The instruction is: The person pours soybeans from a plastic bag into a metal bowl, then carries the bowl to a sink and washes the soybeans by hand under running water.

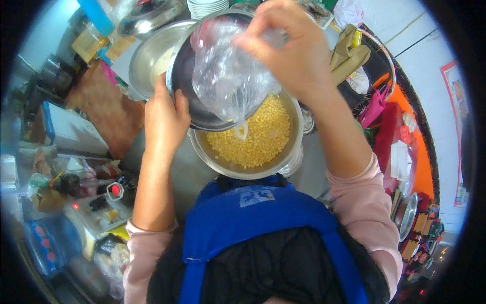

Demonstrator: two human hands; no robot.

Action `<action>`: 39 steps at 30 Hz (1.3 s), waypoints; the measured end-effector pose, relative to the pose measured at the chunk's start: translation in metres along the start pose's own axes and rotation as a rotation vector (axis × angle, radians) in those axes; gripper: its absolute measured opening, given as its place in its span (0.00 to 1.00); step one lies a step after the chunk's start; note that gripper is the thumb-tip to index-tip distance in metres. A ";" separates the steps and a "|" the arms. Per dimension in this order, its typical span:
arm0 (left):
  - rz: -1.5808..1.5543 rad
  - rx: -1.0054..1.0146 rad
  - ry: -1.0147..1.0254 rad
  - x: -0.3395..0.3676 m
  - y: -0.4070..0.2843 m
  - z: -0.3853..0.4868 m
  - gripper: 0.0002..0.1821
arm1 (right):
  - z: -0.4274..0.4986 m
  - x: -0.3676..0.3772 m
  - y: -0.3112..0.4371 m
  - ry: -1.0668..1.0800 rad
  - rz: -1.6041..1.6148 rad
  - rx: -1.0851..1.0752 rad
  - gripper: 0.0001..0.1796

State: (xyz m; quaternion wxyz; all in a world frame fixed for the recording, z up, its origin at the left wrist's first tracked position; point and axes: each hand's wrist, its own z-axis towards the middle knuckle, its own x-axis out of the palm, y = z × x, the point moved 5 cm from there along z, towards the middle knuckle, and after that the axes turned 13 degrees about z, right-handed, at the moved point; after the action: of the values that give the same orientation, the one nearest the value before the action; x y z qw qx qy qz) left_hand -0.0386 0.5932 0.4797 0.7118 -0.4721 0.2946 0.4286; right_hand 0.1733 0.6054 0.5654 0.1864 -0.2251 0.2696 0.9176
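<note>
My left hand (167, 116) grips the rim of a round metal bowl (182, 91), thumb on the inner side. The bowl is tilted above a larger steel basin (243, 174) and covers its far part. Small yellow kernels or split beans (262, 140) lie in the basin. A clear, knotted plastic bag (224, 81) lies across the tilted bowl, and its tied end hangs over the kernels. My right hand (290, 49), a little blurred, is above the bag with thumb and fingers bent together. Whether the fingertips hold the plastic cannot be told.
Another steel bowl (142, 72) with something pale in it stands at the back left, near a stack of white dishes (208, 8). A white and blue box (76, 129) is on the left. A pink bag (374, 106) hangs at the right.
</note>
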 end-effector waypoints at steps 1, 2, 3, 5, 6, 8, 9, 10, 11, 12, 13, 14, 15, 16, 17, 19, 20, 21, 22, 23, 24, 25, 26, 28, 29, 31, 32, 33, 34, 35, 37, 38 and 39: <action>-0.002 0.001 0.001 0.001 -0.001 -0.003 0.23 | 0.001 -0.003 0.000 -0.007 0.010 0.029 0.10; -0.007 0.000 0.010 0.001 -0.001 -0.002 0.22 | 0.003 -0.006 0.000 -0.025 0.015 0.051 0.10; -0.012 0.006 0.010 0.002 -0.001 -0.002 0.21 | 0.002 0.003 -0.011 0.212 -0.202 0.271 0.05; -0.020 0.017 -0.008 0.003 -0.002 0.001 0.21 | 0.004 -0.016 -0.004 -0.059 -0.080 0.191 0.05; -0.026 0.004 -0.002 0.003 -0.002 -0.002 0.21 | 0.001 -0.023 0.000 -0.185 -0.010 0.161 0.05; 0.016 0.013 -0.011 0.003 -0.003 -0.003 0.21 | 0.000 -0.025 -0.001 -0.162 0.044 0.181 0.05; 0.027 0.016 -0.008 0.004 -0.003 -0.003 0.21 | 0.000 -0.027 -0.002 -0.170 0.065 0.194 0.05; 0.015 0.027 -0.011 0.004 -0.003 -0.002 0.21 | 0.000 -0.028 -0.004 -0.175 0.084 0.204 0.05; -0.004 0.029 -0.007 0.005 -0.003 -0.003 0.21 | 0.001 -0.033 -0.001 -0.219 0.048 0.085 0.04; -0.021 0.029 -0.001 0.005 -0.003 -0.003 0.21 | 0.002 -0.040 0.002 -0.261 0.014 -0.034 0.04; -0.001 0.025 -0.003 0.005 -0.002 -0.004 0.21 | 0.001 -0.042 0.003 -0.277 -0.026 -0.068 0.03; 0.021 0.021 -0.007 0.005 -0.002 -0.004 0.22 | 0.000 -0.045 0.003 -0.294 -0.066 -0.102 0.03; 0.041 0.018 -0.010 0.005 -0.002 -0.004 0.22 | -0.003 -0.044 0.001 -0.284 -0.115 -0.053 0.02; 0.058 0.026 -0.019 0.005 -0.002 -0.004 0.22 | -0.005 -0.046 -0.001 -0.274 -0.166 -0.003 0.02; 0.073 0.038 -0.029 0.005 -0.003 -0.004 0.22 | -0.008 -0.036 -0.016 -0.169 0.167 0.272 0.09; 0.081 0.055 -0.053 0.004 -0.003 -0.002 0.22 | -0.014 -0.044 -0.019 -0.296 0.056 0.361 0.04; 0.077 0.047 -0.050 0.005 -0.003 -0.003 0.22 | -0.017 -0.046 -0.019 -0.346 0.008 0.416 0.02; 0.080 0.036 -0.037 0.004 -0.002 -0.005 0.23 | -0.017 -0.040 -0.021 -0.256 0.019 0.475 0.03; 0.090 0.025 -0.021 0.005 -0.002 -0.006 0.23 | -0.017 -0.040 -0.020 -0.257 0.024 0.503 0.03; 0.096 0.003 -0.009 0.006 -0.001 -0.006 0.23 | -0.016 -0.040 -0.020 -0.259 0.024 0.524 0.04; 0.098 -0.027 0.005 0.008 0.000 -0.006 0.23 | -0.015 -0.040 -0.020 -0.251 0.023 0.547 0.04; 0.095 -0.011 -0.004 0.008 -0.001 -0.008 0.23 | -0.013 -0.040 -0.016 -0.231 0.011 0.485 0.04; 0.094 0.008 -0.013 0.008 -0.002 -0.008 0.23 | -0.010 -0.042 -0.012 -0.215 0.003 0.423 0.05; 0.106 0.020 -0.027 0.006 -0.002 -0.008 0.23 | -0.006 -0.044 -0.008 -0.201 -0.006 0.372 0.04; 0.116 0.012 -0.025 0.006 -0.001 -0.007 0.23 | -0.005 -0.045 -0.009 -0.199 -0.008 0.389 0.04; 0.118 0.005 -0.030 0.006 -0.001 -0.007 0.23 | -0.006 -0.048 -0.008 -0.260 0.050 0.363 0.03; 0.116 0.007 -0.034 0.005 -0.001 -0.008 0.23 | -0.008 -0.049 -0.008 -0.324 0.115 0.321 0.03; 0.114 0.009 -0.040 0.005 -0.001 -0.009 0.23 | -0.010 -0.050 -0.008 -0.388 0.181 0.278 0.03; 0.109 0.013 -0.049 0.004 -0.001 -0.009 0.23 | -0.011 -0.044 -0.010 -0.283 0.106 0.325 0.04; 0.104 0.018 -0.055 0.004 -0.001 -0.010 0.23 | -0.016 -0.039 -0.013 -0.177 0.031 0.372 0.06; 0.098 0.030 -0.053 0.004 -0.002 -0.012 0.22 | -0.023 -0.016 -0.021 -0.010 -0.051 0.427 0.08; 0.099 0.034 -0.056 0.005 -0.002 -0.012 0.22 | -0.023 -0.021 -0.019 -0.091 -0.009 0.324 0.09; 0.098 0.024 -0.057 0.006 -0.002 -0.012 0.22 | -0.025 -0.021 -0.021 -0.137 0.013 0.302 0.09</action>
State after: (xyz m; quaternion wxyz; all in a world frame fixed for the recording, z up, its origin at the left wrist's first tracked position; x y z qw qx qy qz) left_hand -0.0346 0.5835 0.4706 0.7035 -0.4361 0.3022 0.4729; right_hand 0.2088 0.6025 0.5487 0.2300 -0.1297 0.3925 0.8810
